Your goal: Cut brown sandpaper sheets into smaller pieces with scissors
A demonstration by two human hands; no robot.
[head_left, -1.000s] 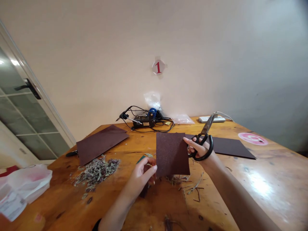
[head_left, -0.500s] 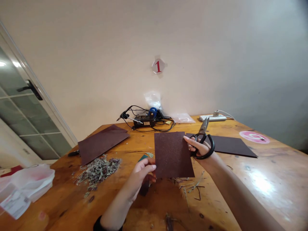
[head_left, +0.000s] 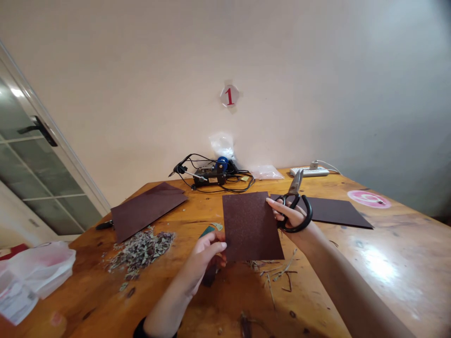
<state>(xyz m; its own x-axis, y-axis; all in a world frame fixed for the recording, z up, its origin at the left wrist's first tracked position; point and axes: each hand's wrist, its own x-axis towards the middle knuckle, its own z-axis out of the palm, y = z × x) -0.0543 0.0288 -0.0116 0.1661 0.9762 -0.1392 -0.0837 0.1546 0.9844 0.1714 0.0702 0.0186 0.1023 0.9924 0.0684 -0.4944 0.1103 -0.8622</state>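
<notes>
Held up above the table is a dark brown rectangular sheet (head_left: 251,227), like card. My left hand (head_left: 207,249) pinches its left edge near the bottom, thumb in front and fingers partly hidden behind. The thumb of my right hand (head_left: 291,215) presses the sheet's upper right edge. Looped on that same hand are black-handled scissors (head_left: 295,190), their metal blades pointing up and away. Below the sheet lie thin dry stems (head_left: 282,272). Left of my left hand is a pile of dried, crumbled leaves (head_left: 143,251).
More brown sheets lie at the left (head_left: 150,209) and the right (head_left: 334,211). A black device with cables (head_left: 211,174) and a power strip (head_left: 309,172) are at the back. A white plastic bag (head_left: 45,267) sits left, a pink round sticker (head_left: 368,199) right.
The whole view has shifted slightly, so things appear a little further left. Both hands keep their hold on the sheet, and the scissors stay in my right hand.
</notes>
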